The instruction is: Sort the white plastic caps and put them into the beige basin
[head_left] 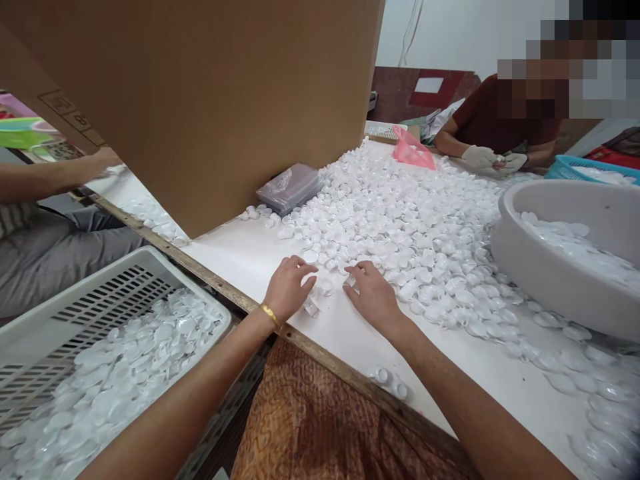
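Observation:
Both my hands rest on a white table [260,257] at the near edge of a big heap of small white plastic caps [395,227]. My left hand [289,287], with a gold bangle at the wrist, lies palm down with fingers curled over a few loose caps; a small clear piece [311,308] sits just beside it. My right hand [373,293] is palm down too, its fingertips pinching at a cap near the heap. One loose cap [325,287] lies between the two hands.
A white slotted crate [100,287] with flat white lids stands at my lower left. A large cardboard box [210,100] rises behind the hands. A grey round tub [560,267] of lids sits right. A gloved person [487,159] works opposite; another person's arm [55,175] is left.

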{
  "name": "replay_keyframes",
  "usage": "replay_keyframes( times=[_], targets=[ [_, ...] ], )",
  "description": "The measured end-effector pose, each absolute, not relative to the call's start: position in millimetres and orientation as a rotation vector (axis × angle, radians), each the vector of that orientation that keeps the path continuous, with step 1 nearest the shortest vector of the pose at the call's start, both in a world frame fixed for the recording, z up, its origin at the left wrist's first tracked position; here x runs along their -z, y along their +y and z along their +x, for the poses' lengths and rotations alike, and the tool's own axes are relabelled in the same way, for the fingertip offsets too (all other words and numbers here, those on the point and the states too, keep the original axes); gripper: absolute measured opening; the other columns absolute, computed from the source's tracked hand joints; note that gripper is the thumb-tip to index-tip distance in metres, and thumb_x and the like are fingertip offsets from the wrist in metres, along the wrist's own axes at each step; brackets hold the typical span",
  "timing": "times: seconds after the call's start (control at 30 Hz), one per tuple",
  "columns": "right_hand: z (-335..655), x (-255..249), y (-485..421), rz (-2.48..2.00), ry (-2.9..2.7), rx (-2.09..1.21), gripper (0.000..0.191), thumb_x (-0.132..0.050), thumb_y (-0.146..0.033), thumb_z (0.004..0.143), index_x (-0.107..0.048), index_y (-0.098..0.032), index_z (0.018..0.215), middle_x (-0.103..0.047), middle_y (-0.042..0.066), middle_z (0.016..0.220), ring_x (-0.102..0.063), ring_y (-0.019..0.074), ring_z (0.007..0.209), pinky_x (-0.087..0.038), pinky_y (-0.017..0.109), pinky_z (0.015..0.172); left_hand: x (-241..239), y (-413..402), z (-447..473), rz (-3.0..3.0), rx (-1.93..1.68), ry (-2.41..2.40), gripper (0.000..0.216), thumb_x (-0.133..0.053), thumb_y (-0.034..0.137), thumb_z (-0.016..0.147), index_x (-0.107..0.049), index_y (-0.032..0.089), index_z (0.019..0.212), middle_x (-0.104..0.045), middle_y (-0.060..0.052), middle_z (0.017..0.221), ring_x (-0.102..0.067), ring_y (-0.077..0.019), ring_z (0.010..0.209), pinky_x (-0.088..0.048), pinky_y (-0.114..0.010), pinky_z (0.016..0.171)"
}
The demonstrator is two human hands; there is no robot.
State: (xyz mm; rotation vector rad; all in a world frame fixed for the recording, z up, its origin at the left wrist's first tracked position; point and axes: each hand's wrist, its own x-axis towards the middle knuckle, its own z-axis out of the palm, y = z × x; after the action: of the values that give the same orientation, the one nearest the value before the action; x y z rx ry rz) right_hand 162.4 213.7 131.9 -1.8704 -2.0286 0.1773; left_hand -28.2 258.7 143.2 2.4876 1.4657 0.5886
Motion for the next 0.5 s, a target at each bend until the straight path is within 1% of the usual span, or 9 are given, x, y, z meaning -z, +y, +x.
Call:
replay_keyframes(
  times=[0.07, 0.17, 0.27, 0.33, 0.43, 0.5],
  targets=[
    [157.2, -130.7, 212.3, -1.913, -2.037, -0.137, 0.029, -0.047, -0.026, 0.084, -0.054, -0.021, 0.112, -0.048, 0.009, 0.113, -0.052, 0.0209, 0.095, -0.046, 0.032, 0.074, -140.4, 276.3, -16.9, 2.508, -0.631, 1.53, 0.023, -0.053, 0.03, 0.08, -0.065, 0.019, 0.097, -0.054, -0.007, 0.09, -0.048, -0.0219, 0.091, -0.041, -0.035, 0.083],
    [155.0, -127.6, 205.7, -1.949, -2.073, -0.076, 0.023, -0.049, -0.022, 0.083, -0.056, -0.019, 0.104, -0.05, 0.008, 0.11, -0.054, 0.0187, 0.091, -0.045, 0.029, 0.07, -133.0, 295.6, 4.5, 2.593, -0.642, 1.54, 0.02, -0.061, 0.031, 0.075, -0.066, 0.018, 0.09, -0.054, -0.007, 0.087, -0.048, -0.0229, 0.092, -0.042, -0.033, 0.08],
    [157.5, -124.2, 198.0, -1.897, -2.149, -0.038, 0.016, -0.049, -0.019, 0.083, -0.056, -0.019, 0.096, -0.054, 0.006, 0.106, -0.054, 0.0181, 0.09, -0.044, 0.028, 0.071, -129.5, 299.5, 16.9, 2.686, -0.621, 1.487, 0.012, -0.056, 0.025, 0.078, -0.065, 0.017, 0.08, -0.055, -0.007, 0.084, -0.048, -0.0222, 0.089, -0.042, -0.032, 0.075],
    [159.4, -122.7, 194.4, -1.862, -2.161, -0.062, 0.015, -0.045, -0.018, 0.085, -0.056, -0.019, 0.095, -0.056, 0.005, 0.102, -0.055, 0.0167, 0.087, -0.043, 0.026, 0.07, -130.7, 297.7, 13.2, 2.681, -0.633, 1.492, 0.015, -0.051, 0.021, 0.08, -0.064, 0.017, 0.074, -0.055, -0.007, 0.08, -0.049, -0.0209, 0.086, -0.043, -0.031, 0.074],
    [158.5, -122.5, 193.3, -1.838, -2.118, -0.138, 0.023, -0.039, -0.02, 0.087, -0.053, -0.02, 0.105, -0.056, 0.005, 0.103, -0.056, 0.015, 0.085, -0.042, 0.025, 0.067, -134.0, 298.9, -8.3, 2.535, -0.764, 1.567, 0.015, -0.051, 0.02, 0.079, -0.063, 0.017, 0.072, -0.056, -0.006, 0.081, -0.05, -0.0202, 0.086, -0.042, -0.032, 0.078],
    [154.0, -124.0, 195.5, -1.839, -2.103, -0.204, 0.032, -0.038, -0.026, 0.087, -0.047, -0.021, 0.118, -0.053, 0.006, 0.11, -0.056, 0.0151, 0.083, -0.043, 0.026, 0.065, -134.0, 304.5, -24.5, 2.375, -0.821, 1.548, 0.011, -0.053, 0.02, 0.076, -0.063, 0.018, 0.072, -0.058, -0.007, 0.091, -0.05, -0.0209, 0.094, -0.042, -0.034, 0.081]
  ],
)
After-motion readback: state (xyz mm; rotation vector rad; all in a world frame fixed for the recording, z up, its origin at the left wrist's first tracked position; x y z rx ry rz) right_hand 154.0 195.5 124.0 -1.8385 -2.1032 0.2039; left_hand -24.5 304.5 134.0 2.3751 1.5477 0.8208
